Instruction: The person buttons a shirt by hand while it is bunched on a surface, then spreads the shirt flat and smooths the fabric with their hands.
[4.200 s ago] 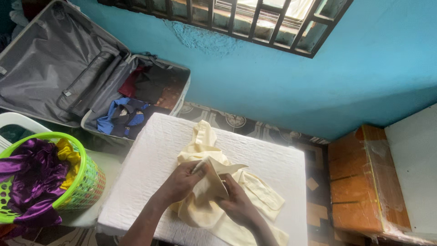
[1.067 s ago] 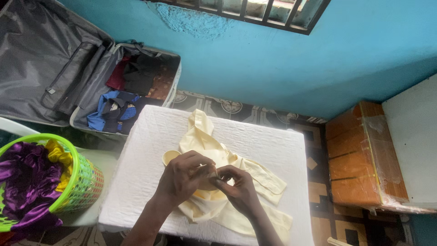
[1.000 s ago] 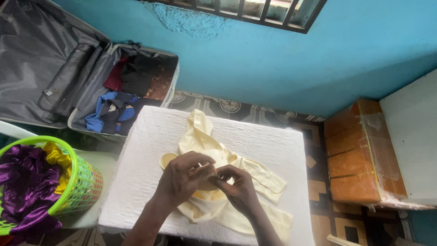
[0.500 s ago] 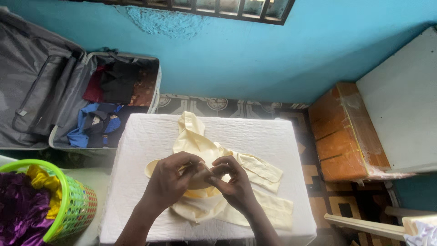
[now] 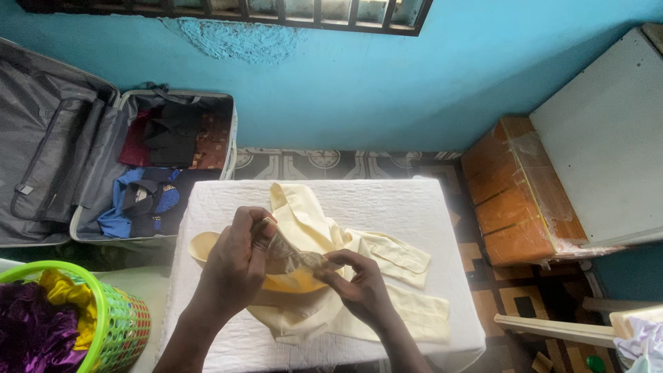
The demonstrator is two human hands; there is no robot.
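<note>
A pale yellow shirt [image 5: 390, 252] lies crumpled on a white cloth-covered table [image 5: 387, 200]. My left hand [image 5: 235, 262] is raised over the shirt's left part and pinches a lifted fold of the fabric. My right hand [image 5: 359, 287] rests on the middle of the shirt, its fingers closed on the same bunched fold. Between the two hands stretches a small crumpled greyish piece [image 5: 290, 252]; I cannot tell whether it is paper or lining. One sleeve of the shirt points to the table's far edge, and the cuffs lie to the right.
An open grey suitcase [image 5: 62, 159] with dark, red and blue clothes lies on the floor to the left. A green basket [image 5: 107, 311] of purple and yellow cloth stands at the lower left. An orange-brown plastic-wrapped box [image 5: 511, 193] and a white board [image 5: 608, 138] are on the right.
My left hand has risen and drawn the fold up and to the left, so the greyish piece now shows between the hands. The view has swung to the right.
</note>
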